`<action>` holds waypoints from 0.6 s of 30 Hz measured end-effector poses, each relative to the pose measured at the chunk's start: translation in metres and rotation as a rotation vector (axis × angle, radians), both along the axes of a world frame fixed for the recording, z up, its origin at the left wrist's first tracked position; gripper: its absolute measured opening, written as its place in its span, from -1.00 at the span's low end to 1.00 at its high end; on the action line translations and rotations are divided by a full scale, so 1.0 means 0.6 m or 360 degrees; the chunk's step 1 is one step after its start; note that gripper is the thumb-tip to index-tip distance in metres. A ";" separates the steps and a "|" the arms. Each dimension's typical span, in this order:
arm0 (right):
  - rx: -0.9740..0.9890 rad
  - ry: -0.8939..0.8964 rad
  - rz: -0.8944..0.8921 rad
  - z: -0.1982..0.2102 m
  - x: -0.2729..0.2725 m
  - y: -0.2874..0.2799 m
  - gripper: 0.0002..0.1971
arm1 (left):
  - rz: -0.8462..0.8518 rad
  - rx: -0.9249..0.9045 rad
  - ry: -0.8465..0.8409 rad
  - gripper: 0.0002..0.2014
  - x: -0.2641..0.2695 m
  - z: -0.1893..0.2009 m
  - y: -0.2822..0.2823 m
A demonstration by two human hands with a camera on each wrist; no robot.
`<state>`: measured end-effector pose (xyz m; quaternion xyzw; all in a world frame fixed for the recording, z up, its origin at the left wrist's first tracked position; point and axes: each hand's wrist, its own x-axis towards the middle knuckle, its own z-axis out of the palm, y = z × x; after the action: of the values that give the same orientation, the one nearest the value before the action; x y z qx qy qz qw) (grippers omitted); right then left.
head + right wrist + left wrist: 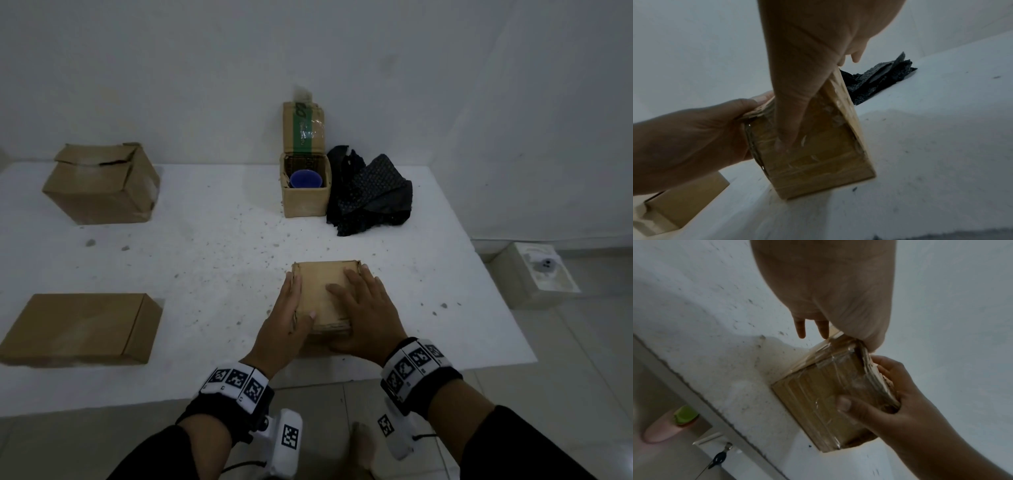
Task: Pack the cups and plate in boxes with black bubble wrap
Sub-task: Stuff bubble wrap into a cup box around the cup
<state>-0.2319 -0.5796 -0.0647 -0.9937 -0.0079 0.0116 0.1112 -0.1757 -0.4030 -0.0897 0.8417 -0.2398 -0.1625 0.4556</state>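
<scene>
A small taped cardboard box (318, 284) stands near the table's front edge. My left hand (284, 322) holds its left side, fingers down the side and thumb over the top edge. My right hand (363, 308) lies flat on the lid with spread, straight fingers. Its thumb (789, 129) presses the near face. At the back, an open box (305, 205) holds a blue cup (306, 179). Crumpled black bubble wrap (370, 192) lies right of it. No plate is visible.
A closed cardboard box (102, 185) sits at the back left, and a flat one (82, 329) at the front left. The white table (205, 257) is speckled with grit. On the floor to the right lies a white block (537, 274). The wall stands close behind.
</scene>
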 end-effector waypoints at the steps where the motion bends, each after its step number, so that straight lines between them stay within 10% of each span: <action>1: 0.0026 0.0026 -0.0031 -0.001 -0.001 0.003 -0.11 | 0.0026 -0.0053 0.0051 -0.31 -0.003 0.003 -0.001; 18: 0.0481 0.0508 0.0156 0.016 0.013 -0.036 0.01 | 0.0222 -0.0052 0.0252 -0.18 0.026 0.020 0.000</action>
<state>-0.2239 -0.6010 -0.0548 -0.9498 -0.0401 0.1727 0.2578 -0.1603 -0.4031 -0.0777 0.8333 -0.1465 -0.1925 0.4971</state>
